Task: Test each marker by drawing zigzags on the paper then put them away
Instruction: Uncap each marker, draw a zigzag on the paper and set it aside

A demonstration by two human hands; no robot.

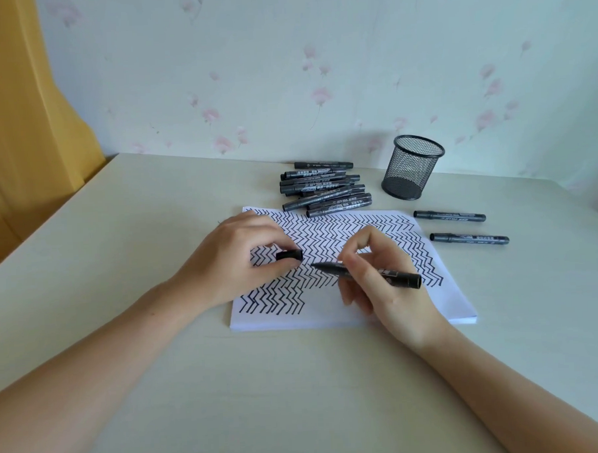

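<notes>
My right hand (pixel 378 277) grips an uncapped black marker (pixel 401 276), its tip pointing left just above the paper. My left hand (pixel 237 260) pinches the marker's black cap (pixel 289 255) a short way left of the tip. Both hover over a white paper stack (pixel 349 313) covered with rows of black zigzags. A pile of several capped grey-black markers (pixel 327 189) lies beyond the paper's far edge. Two more capped markers (pixel 449 216) (pixel 469 238) lie to the right of the paper. A black mesh pen cup (pixel 412 168) stands upright at the back right; I see no markers inside it.
The pale table (pixel 160 369) reaches a flowered wall at the back. A yellow curtain (pixel 19 135) hangs at the far left. The table's left edge runs diagonally past my left forearm.
</notes>
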